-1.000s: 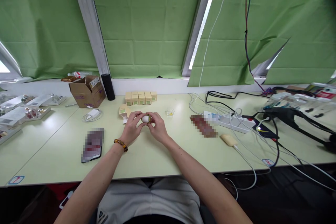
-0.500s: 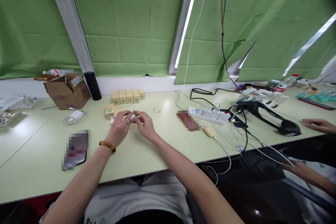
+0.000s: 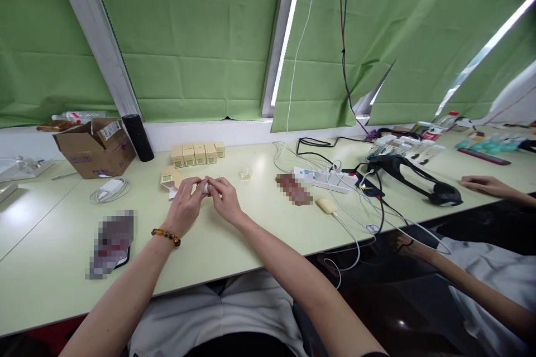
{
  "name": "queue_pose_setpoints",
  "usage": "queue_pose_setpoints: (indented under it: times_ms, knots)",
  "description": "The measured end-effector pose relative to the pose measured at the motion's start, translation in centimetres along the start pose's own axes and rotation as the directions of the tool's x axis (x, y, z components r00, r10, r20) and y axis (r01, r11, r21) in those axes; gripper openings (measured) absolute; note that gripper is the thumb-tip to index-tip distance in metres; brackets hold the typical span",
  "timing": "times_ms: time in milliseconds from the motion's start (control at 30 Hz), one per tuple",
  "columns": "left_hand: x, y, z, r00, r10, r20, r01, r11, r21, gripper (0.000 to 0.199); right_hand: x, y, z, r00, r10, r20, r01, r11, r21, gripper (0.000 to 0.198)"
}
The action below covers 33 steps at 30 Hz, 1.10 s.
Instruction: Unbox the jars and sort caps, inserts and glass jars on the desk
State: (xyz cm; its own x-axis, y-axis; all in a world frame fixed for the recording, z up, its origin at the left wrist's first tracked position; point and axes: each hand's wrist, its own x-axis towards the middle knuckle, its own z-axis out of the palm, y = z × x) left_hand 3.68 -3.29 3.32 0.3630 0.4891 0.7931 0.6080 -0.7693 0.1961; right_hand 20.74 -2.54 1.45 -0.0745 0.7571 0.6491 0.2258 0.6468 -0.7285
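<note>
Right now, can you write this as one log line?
left hand: holding white piece | right hand: holding white piece | box row: beyond hands

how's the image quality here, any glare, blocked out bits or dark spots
Head view: glare burns out the window gap; a grey mosaic patch and a reddish mosaic patch hide detail; the top right corner goes dark; the white object in the fingers is too small to read.

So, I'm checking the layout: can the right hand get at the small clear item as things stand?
Probably yes: the small clear item sits just beyond the right hand, with bare tabletop between, though it helps hold a small white object.
</note>
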Motion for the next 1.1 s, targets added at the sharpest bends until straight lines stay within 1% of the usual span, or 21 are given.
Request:
queue_pose_setpoints:
  times_ms: [133, 267, 367, 467, 700, 833, 900, 1000, 1067, 1100]
  knots:
    - [-0.1, 0.0, 0.1, 1.0, 0.03, 0.002, -0.03, 0.998, 0.055, 0.042, -0.1, 0.3, 0.2, 1.0, -0.008, 0.008, 0.008, 0.998, -0.065, 0.039]
    - [-0.1, 0.2, 0.1, 0.995, 0.096, 0.011, -0.096, 0.984, 0.151, 0.042, -0.2, 0.1, 0.4, 0.999, -0.05, 0.013, 0.051, 0.987, -0.151, 0.04]
    - [-0.2, 0.2, 0.2, 0.992, 0.128, -0.003, -0.125, 0.975, 0.184, 0.043, -0.3, 0.0, 0.5, 0.996, -0.088, 0.018, 0.09, 0.978, -0.187, 0.041]
    - [-0.2, 0.1, 0.3, 0.992, 0.129, -0.014, -0.124, 0.974, 0.191, 0.044, -0.2, 0.1, 0.7, 0.994, -0.108, 0.022, 0.11, 0.969, -0.22, 0.042]
    - [-0.2, 0.2, 0.5, 0.994, 0.1, -0.047, -0.091, 0.982, 0.164, 0.037, 0.3, 0.8, 0.9, 0.995, -0.092, 0.035, 0.098, 0.959, -0.266, 0.041]
    - [-0.3, -0.1, 0.6, 0.997, 0.057, -0.054, -0.049, 0.988, 0.145, 0.034, 0.6, 0.9, 0.8, 0.998, -0.063, 0.03, 0.068, 0.971, -0.229, 0.04]
    - [-0.5, -0.5, 0.7, 0.998, 0.025, -0.061, -0.018, 0.993, 0.118, 0.034, 0.7, 0.9, 0.6, 0.999, -0.018, 0.046, 0.026, 0.985, -0.17, 0.039]
    - [-0.9, -1.2, 0.7, 0.997, -0.032, -0.075, 0.036, 0.998, 0.056, 0.034, 0.6, 0.9, 0.2, 0.991, 0.055, 0.124, -0.051, 0.998, -0.03, 0.039]
    - [-1.1, -1.5, 0.8, 0.994, -0.07, -0.086, 0.072, 0.997, 0.012, 0.033, 0.6, 1.0, -0.2, 0.981, 0.052, 0.187, -0.062, 0.997, 0.049, 0.043]
    - [-1.1, -1.6, 0.8, 0.992, -0.087, -0.094, 0.087, 0.996, -0.01, 0.033, 0.5, 1.0, -0.4, 0.977, 0.036, 0.211, -0.052, 0.996, 0.072, 0.049]
